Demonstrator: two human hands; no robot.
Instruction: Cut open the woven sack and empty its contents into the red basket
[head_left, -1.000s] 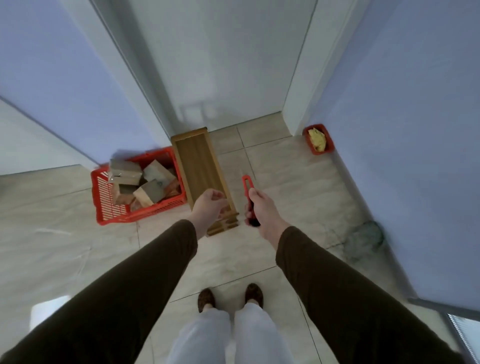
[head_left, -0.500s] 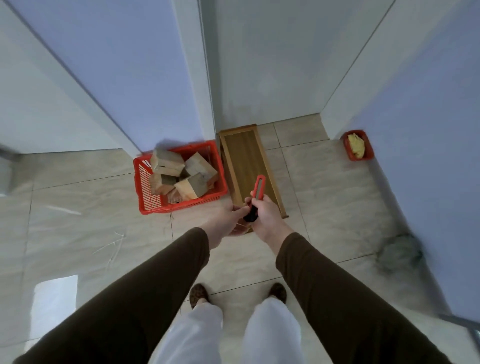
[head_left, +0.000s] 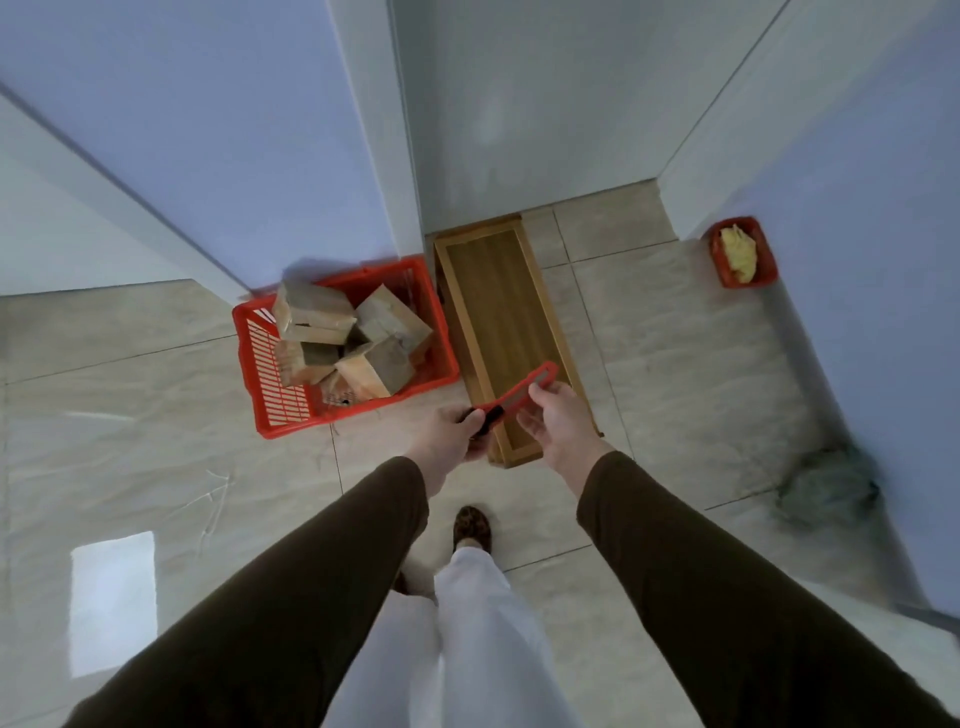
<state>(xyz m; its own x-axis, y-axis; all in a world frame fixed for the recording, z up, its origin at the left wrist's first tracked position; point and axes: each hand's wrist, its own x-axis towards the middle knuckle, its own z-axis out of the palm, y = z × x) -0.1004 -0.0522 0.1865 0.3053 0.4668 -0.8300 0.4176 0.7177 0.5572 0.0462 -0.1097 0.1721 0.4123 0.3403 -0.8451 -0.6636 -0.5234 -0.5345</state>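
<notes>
A red utility knife (head_left: 512, 399) is held level between both hands, above the near end of a long wooden tray (head_left: 498, 312). My left hand (head_left: 449, 432) grips the knife's black end. My right hand (head_left: 562, 427) pinches the red body farther up, thumb on top. The red basket (head_left: 244, 343) stands on the floor to the left of the tray and holds several wooden blocks (head_left: 387, 325). A crumpled grey-green heap (head_left: 826, 491), blurred, lies on the floor at the right by the wall; whether it is the woven sack cannot be told.
A small red basket (head_left: 719, 262) with something yellow sits in the far right corner. Blue walls and a white door frame close in behind and on both sides. Tiled floor stretches to the left. My feet (head_left: 471, 525) stand just behind the tray.
The knife has turned from upright in my right hand to lying across both hands, with my left hand now closed on its black end. The view has shifted left and closer.
</notes>
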